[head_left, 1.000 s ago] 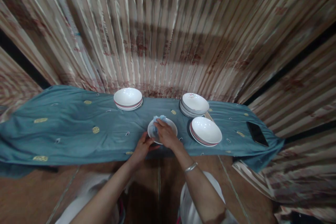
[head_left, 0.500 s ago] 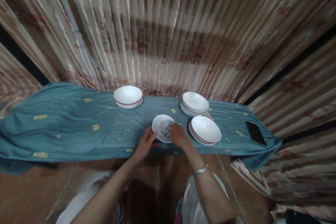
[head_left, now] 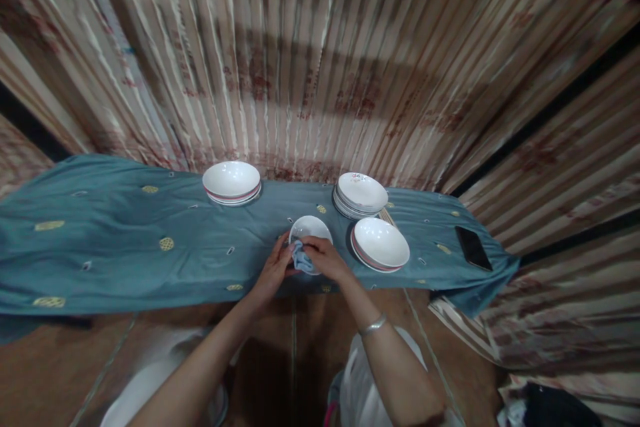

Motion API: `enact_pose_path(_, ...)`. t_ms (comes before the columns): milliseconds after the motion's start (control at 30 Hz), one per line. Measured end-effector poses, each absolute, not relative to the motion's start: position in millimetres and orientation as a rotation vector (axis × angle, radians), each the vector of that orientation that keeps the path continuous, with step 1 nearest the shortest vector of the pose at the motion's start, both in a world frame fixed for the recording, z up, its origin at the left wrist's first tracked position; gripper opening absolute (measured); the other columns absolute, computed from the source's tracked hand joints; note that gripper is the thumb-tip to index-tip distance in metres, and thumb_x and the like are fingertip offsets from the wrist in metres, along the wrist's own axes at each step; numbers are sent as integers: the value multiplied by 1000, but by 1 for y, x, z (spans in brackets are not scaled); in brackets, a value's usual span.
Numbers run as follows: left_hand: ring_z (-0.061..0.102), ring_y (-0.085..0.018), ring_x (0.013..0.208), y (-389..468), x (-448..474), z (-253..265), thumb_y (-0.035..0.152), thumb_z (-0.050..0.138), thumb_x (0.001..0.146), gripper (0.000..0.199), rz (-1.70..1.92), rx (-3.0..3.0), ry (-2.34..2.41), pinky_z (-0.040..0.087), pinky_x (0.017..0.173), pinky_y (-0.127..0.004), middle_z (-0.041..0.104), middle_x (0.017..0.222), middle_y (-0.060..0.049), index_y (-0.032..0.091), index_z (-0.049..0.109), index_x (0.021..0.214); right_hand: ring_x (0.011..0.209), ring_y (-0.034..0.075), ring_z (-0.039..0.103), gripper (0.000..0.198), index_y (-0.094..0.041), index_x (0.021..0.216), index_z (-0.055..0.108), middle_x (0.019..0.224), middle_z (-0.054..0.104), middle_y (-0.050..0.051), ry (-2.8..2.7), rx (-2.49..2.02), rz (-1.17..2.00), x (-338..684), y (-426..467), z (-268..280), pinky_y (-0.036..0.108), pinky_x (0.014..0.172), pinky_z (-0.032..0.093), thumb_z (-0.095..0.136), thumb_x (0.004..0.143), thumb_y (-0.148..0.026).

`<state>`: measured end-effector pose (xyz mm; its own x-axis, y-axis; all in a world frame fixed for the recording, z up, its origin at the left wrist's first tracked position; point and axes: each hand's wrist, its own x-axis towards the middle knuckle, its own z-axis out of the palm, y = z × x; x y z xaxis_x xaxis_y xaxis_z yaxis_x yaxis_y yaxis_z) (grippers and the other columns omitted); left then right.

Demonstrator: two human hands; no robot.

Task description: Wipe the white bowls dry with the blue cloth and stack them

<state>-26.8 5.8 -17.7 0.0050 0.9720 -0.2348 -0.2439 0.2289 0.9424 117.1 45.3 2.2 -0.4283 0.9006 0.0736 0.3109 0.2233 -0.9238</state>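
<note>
A white bowl (head_left: 314, 226) is at the front middle of the cloth-covered table, between my two hands. My left hand (head_left: 274, 269) grips the bowl's left rim, its fingers partly hidden by the bowl. In my right hand (head_left: 324, 258) is a bunched light-blue cloth (head_left: 302, 259), pressed against the bowl's near left side. The cloth covers part of the rim close to my left fingertips. Just right of my right hand stands a short stack of white bowls (head_left: 383, 243) with a red band below the rim.
Another stack of white bowls (head_left: 231, 180) stands at the back left. Behind the right stack is a taller pile of bowls (head_left: 363, 192) with a floral mark. A black phone (head_left: 473, 247) lies at the right end of the blue tablecloth (head_left: 125, 233). Striped curtains (head_left: 300, 67) hang behind.
My right hand has moved the cloth from the bowl's inside right to its near left side, beside my left fingers. The whole view has shifted slightly.
</note>
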Motion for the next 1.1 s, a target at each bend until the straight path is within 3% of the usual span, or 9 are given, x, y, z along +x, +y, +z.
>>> enact_pose_path(200, 63, -27, 102, 6, -23, -13, 50, 61, 78, 64, 1179, 838, 1106, 59, 70, -35, 62, 119, -9, 25, 44, 135, 99, 17, 62, 29, -19, 100, 67, 107, 67, 5, -1721, -1042, 959, 106, 46, 4, 30, 91, 47, 46, 81, -21)
enact_pose_path(500, 63, -26, 97, 0, -17, -7, 42, 65, 76, 63, 1211, 844, 1116, 59, 71, -36, 63, 112, -8, 25, 47, 133, 132, 21, 40, 45, -16, 130, 51, 141, 45, 13, -1981, -1323, 496, 113, 55, 3, 39, 110, 34, 37, 87, -16)
enact_pose_path(800, 63, -26, 96, -3, -20, -10, 45, 64, 76, 69, 1198, 884, 1098, 59, 72, -37, 62, 112, -9, 23, 42, 137, 140, 26, 29, 57, -4, 143, 32, 150, 31, 21, -2173, -1539, 210, 127, 48, -10, 43, 111, 33, 35, 86, -7)
enact_pose_path(1100, 63, -27, 100, -2, -20, -7, 41, 65, 77, 68, 1211, 832, 1093, 59, 71, -38, 61, 116, -11, 21, 41, 138, 132, 26, 40, 56, -6, 141, 38, 150, 34, 19, -2366, -1712, 93, 138, 32, -4, 41, 106, 38, 33, 85, -1)
